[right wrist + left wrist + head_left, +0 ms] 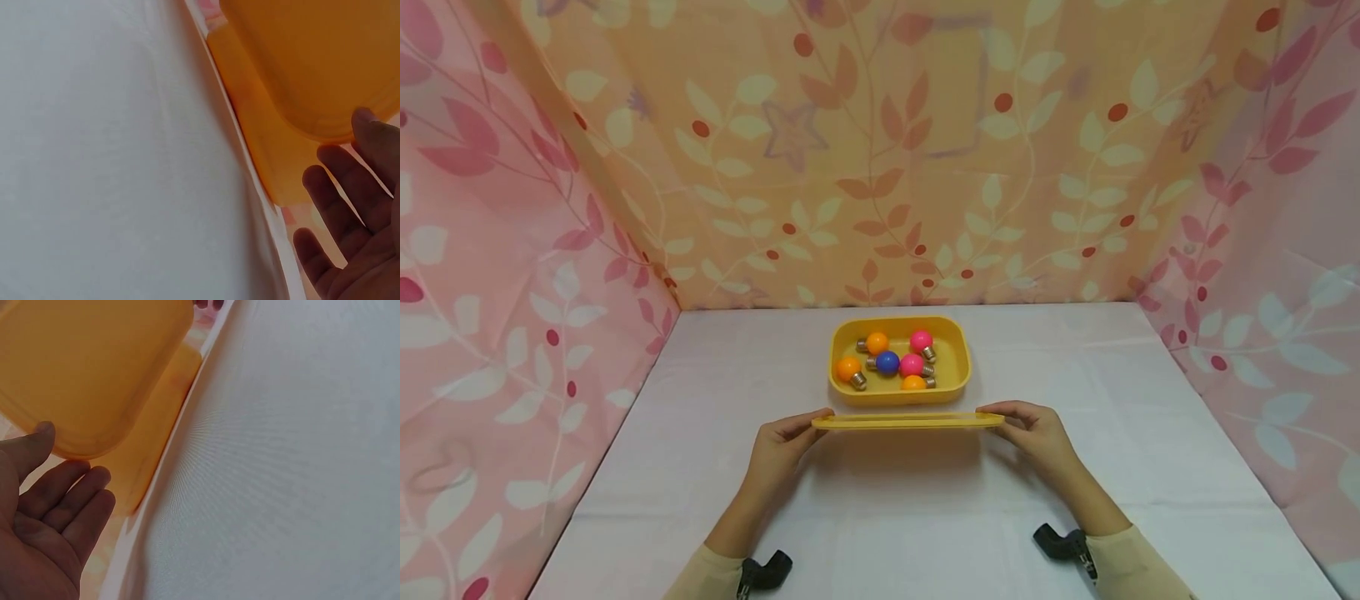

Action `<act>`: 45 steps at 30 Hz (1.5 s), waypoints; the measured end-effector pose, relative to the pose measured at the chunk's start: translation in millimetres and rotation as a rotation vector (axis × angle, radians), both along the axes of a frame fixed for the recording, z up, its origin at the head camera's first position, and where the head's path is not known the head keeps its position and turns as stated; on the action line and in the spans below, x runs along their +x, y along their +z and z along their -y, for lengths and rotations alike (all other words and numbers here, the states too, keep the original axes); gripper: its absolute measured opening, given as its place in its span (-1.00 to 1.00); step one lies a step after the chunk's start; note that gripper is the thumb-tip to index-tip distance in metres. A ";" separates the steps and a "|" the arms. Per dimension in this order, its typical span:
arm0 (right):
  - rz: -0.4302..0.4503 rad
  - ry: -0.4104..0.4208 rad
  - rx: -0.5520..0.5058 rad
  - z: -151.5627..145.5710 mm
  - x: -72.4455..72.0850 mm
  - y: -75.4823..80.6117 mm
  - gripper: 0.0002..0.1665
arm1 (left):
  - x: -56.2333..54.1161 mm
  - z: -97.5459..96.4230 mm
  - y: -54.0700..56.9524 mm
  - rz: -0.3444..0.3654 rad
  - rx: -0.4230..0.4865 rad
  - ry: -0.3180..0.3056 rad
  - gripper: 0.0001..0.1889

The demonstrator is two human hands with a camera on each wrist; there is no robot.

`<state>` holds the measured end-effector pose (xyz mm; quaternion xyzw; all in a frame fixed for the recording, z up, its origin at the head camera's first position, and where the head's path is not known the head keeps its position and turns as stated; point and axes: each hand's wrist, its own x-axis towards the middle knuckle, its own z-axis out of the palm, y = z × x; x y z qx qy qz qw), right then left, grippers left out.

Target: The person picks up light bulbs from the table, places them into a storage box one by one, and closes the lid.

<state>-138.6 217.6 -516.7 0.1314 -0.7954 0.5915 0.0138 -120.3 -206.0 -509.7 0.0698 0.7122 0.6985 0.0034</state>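
Note:
A flat yellow lid (908, 422) is held up off the table, seen nearly edge-on in the head view. My left hand (781, 450) pinches its left end between thumb and fingers, and my right hand (1032, 433) pinches the right end. Just beyond the lid, a yellow plastic box (842, 393) stands uncovered on the table. Inside lie several small coloured bulbs with metal screw bases: orange (877, 343), pink (921, 340) and one blue bulb (887, 362). Both wrist views show the lid's rounded corner (94, 434) at the fingertips, with the box's side (237, 81) behind.
A white cloth (910, 533) covers the table. Floral curtains (880, 150) hang at the back, and pink ones (497, 292) stand along both sides. Each wrist carries a black camera mount (767, 572).

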 end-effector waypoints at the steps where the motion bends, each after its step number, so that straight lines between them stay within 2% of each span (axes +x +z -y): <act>1: 0.001 -0.008 0.002 0.7 0.4 0.7 -0.73 | -0.3 -0.4 -0.2 0.000 0.006 0.002 -0.74; 5: 0.020 -0.062 0.018 4.9 2.3 5.6 -0.75 | -2.5 -1.5 -1.3 0.010 -0.009 0.030 -0.76; 12: 0.091 -0.159 0.037 15.2 -0.4 14.7 -0.71 | -7.6 -2.6 -1.4 0.011 -0.115 0.143 -0.76; 14: 0.127 -0.174 0.029 17.5 -2.6 17.3 -0.67 | -8.7 -2.7 -1.2 0.022 -0.104 0.153 -0.74; 19: 0.197 -0.206 0.002 20.1 -7.6 24.7 -0.60 | -11.6 -5.1 0.9 0.050 -0.093 0.155 -0.72; 24: 0.249 -0.201 -0.036 21.6 -12.7 32.7 -0.53 | -15.3 -7.5 4.4 0.050 -0.100 0.168 -0.73; 30: 0.245 -0.214 -0.055 23.1 -20.7 38.1 -0.52 | -23.1 -9.8 11.9 0.020 -0.141 0.148 -0.75; 34: 0.259 -0.236 -0.024 24.8 -28.0 39.8 -0.55 | -31.1 -10.0 14.6 0.007 -0.163 0.148 -0.78; 41: 0.271 -0.255 0.001 28.5 -38.2 41.8 -0.57 | -42.1 -9.4 21.5 0.067 -0.195 0.161 -0.73; 45: 0.277 -0.260 -0.036 28.7 -42.0 39.4 -0.56 | -49.1 -10.1 26.0 0.075 -0.195 0.164 -0.67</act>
